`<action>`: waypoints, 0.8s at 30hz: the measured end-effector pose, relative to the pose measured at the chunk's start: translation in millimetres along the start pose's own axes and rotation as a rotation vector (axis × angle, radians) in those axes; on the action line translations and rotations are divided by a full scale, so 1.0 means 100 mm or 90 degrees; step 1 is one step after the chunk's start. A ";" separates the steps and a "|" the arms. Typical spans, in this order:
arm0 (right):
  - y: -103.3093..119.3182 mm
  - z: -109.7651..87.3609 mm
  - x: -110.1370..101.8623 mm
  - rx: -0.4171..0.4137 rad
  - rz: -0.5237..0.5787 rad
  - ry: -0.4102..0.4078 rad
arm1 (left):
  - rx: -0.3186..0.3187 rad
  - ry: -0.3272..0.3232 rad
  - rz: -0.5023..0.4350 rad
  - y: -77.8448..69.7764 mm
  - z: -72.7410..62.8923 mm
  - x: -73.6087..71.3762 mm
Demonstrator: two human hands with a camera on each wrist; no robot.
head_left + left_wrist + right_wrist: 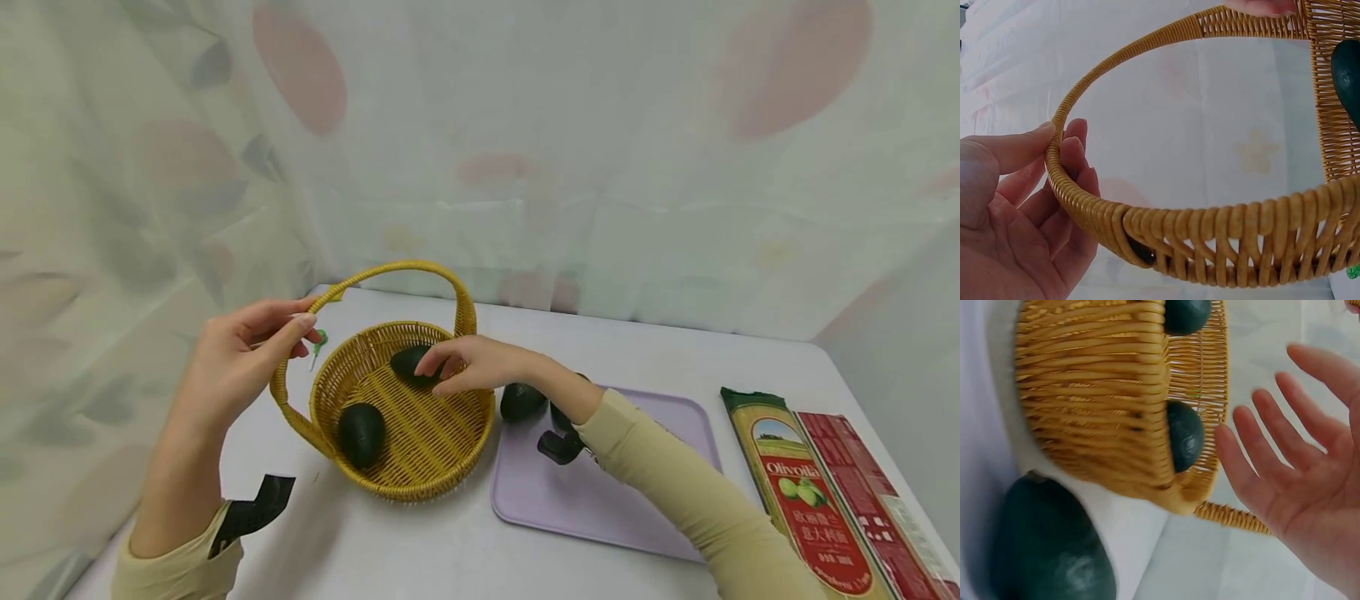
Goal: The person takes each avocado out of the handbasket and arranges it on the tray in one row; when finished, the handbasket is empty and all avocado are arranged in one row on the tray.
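Note:
My left hand [238, 360] pinches the arched handle [1100, 69] of a yellow wicker basket [411, 493] between thumb and fingers, on its left side. Inside the basket are two dark green avocados: one avocado [362, 436] at the front left, another avocado [407, 363] toward the back. Above the basket's right side hovers my right hand [1310, 456], its fingers spread and nothing held in them. In the head view it partly covers the back avocado. Just right of the basket, an avocado [522, 402] and a second avocado [559, 418], half hidden by my right forearm, lie at a tray's edge.
The lilac tray [600, 521] lies right of the basket on a white table, under my right sleeve. Farther right is a red and yellow food package [813, 500] marked Olivoilà. A small green-handled item [320, 339] lies behind the left hand. Patterned curtains [570, 167] hang behind.

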State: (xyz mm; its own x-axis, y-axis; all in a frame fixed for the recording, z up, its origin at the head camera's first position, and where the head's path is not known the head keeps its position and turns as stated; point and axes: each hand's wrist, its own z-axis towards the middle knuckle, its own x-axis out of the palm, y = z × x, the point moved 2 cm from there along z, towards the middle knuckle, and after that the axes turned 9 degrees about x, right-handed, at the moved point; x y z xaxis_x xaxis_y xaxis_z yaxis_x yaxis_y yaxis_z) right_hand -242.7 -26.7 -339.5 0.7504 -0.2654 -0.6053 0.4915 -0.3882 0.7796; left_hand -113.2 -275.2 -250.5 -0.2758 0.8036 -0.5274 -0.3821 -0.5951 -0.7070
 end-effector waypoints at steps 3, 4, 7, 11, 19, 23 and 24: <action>0.07 0.10 0.02 -0.001 0.005 0.067 | 0.003 0.001 -0.008 0.00 0.00 0.00; 0.09 0.14 0.03 -0.001 0.010 0.088 | 0.006 0.001 -0.011 -0.01 0.01 0.00; 0.14 0.26 0.05 -0.002 0.024 0.140 | 0.010 0.002 -0.016 -0.01 0.01 0.01; 0.16 0.42 0.10 0.005 0.022 0.173 | 0.009 0.004 -0.015 -0.01 0.00 0.01; 0.16 0.67 0.21 0.088 0.006 0.192 | 0.010 0.004 -0.015 -0.02 0.01 0.01; 0.15 0.76 0.30 0.118 0.019 0.191 | 0.015 0.006 -0.013 -0.03 0.01 0.01; 0.15 0.78 0.33 0.129 0.022 0.190 | 0.016 0.006 -0.013 -0.03 0.02 0.00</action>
State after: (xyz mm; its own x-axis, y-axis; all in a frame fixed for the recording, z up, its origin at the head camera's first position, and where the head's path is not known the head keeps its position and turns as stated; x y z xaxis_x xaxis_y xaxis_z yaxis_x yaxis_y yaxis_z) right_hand -245.7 -109.9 -360.3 0.8759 -0.0242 -0.4819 0.3879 -0.5587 0.7331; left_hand -113.8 -273.3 -248.2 -0.2593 0.8155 -0.5173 -0.4102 -0.5780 -0.7055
